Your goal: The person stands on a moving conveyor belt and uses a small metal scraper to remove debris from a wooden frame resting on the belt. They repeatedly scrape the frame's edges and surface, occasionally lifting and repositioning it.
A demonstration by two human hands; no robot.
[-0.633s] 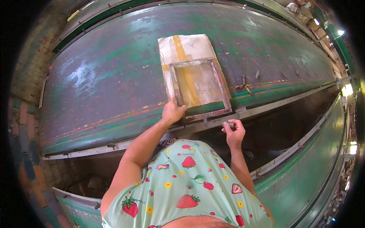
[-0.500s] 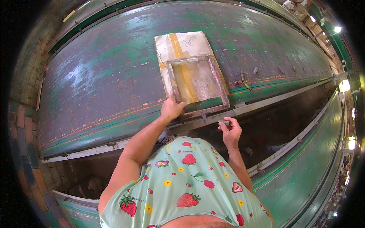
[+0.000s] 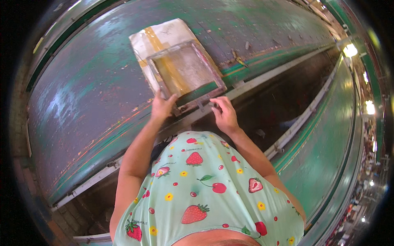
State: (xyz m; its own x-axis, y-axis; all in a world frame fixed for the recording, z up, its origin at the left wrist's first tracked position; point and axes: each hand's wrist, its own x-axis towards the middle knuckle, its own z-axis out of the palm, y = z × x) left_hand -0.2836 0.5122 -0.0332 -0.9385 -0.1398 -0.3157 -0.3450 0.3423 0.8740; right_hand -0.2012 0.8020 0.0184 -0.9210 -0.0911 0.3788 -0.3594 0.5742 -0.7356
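Note:
A weathered rectangular wooden frame (image 3: 214,74) rests over a white board (image 3: 144,41) banded with yellow tape, on a long green-grey table (image 3: 82,74). My left hand (image 3: 162,106) grips the frame's lower-left part, thumb and fingers around its side. My right hand (image 3: 224,115) is beside the frame's bottom edge, near a small metal bracket (image 3: 200,102) on it, fingers curled round a small dark cylindrical piece (image 3: 215,105), partly hidden.
A pale metal rail (image 3: 262,79) runs along the table's front edge, above a dark gap (image 3: 287,98). A second green table (image 3: 324,139) lies to the right. Small loose pieces (image 3: 240,59) lie on the far table surface. Lights (image 3: 349,50) hang at the right.
The view has swung right, shifting the table and frame leftward and tilting them. My right hand has moved up and inward to the frame's bottom edge; my left hand stays on the frame.

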